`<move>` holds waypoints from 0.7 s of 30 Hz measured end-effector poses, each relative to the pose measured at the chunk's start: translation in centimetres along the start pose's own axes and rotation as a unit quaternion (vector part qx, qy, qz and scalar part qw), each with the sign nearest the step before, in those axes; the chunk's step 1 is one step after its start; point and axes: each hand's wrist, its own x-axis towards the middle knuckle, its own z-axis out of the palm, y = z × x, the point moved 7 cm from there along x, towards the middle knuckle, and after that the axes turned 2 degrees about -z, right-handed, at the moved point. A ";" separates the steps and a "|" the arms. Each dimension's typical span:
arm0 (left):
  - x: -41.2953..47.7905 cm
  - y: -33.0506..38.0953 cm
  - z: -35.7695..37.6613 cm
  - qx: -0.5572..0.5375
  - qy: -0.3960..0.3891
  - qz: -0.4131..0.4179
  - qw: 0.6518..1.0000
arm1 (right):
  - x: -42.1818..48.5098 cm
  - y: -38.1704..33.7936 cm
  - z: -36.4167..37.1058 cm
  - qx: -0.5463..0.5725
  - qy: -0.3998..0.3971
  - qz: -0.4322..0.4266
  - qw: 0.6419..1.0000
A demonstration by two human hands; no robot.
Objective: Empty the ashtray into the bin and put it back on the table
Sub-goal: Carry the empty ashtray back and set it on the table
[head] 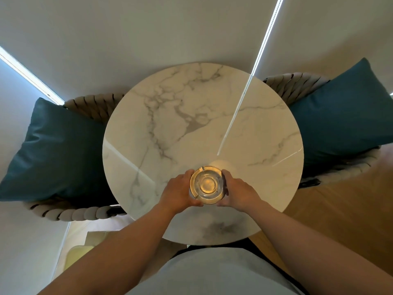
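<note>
Dim, soft light; window glare streaks the table (191, 107); edges bend fisheye-style.

I'm looking down at a lounge corner in a home or hotel: a round marble table (191, 116) with woven rope chairs (89, 103) left and right, each with a teal cushion (61, 150), a wood floor (350, 199) at right

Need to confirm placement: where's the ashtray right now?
In the head view, the ashtray sits on the near part of the round marble table, clasped between the left hand and right hand.
</note>
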 end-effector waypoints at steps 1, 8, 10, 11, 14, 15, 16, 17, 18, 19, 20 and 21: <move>0.7 0.1 -0.3 0.002 0.001 -0.004 1.000 | 0.7 0.1 -0.5 0.000 -0.001 -0.002 1.000; 6.2 0.9 -2.0 0.018 0.019 -0.020 0.999 | 6.0 0.9 -4.1 0.004 -0.005 -0.011 1.000; 7.8 0.9 -2.3 0.031 0.022 -0.020 0.999 | 7.6 1.1 -4.7 0.006 -0.001 -0.015 1.000; 8.6 0.9 -2.3 0.035 0.021 -0.020 0.999 | 8.3 1.2 -5.0 0.007 0.000 -0.016 1.000; 10.8 0.8 -2.5 0.045 0.021 -0.019 0.999 | 10.4 1.4 -5.7 0.013 0.004 -0.021 1.000; 11.5 0.7 -2.6 0.047 0.021 -0.019 0.998 | 11.0 1.5 -5.9 0.015 0.007 -0.022 1.000; 12.1 0.6 -2.6 0.050 0.021 -0.019 0.998 | 11.5 1.5 -6.1 0.017 0.009 -0.023 1.000; 12.7 0.4 -2.7 0.054 0.021 -0.020 0.998 | 12.1 1.5 -6.2 0.018 0.010 -0.024 0.999; 13.3 0.2 -2.7 0.057 0.021 -0.021 0.998 | 12.6 1.6 -6.3 0.018 0.009 -0.023 1.000; 13.9 0.0 -2.7 0.059 0.022 -0.023 0.998 | 13.2 1.6 -6.4 0.018 0.006 -0.022 1.000; 14.3 -0.2 -2.8 0.061 0.022 -0.026 0.998 | 13.8 1.7 -6.5 0.017 0.003 -0.022 1.000; 14.7 -0.4 -2.8 0.062 0.023 -0.028 0.997 | 14.3 1.7 -6.5 0.017 0.000 -0.022 1.000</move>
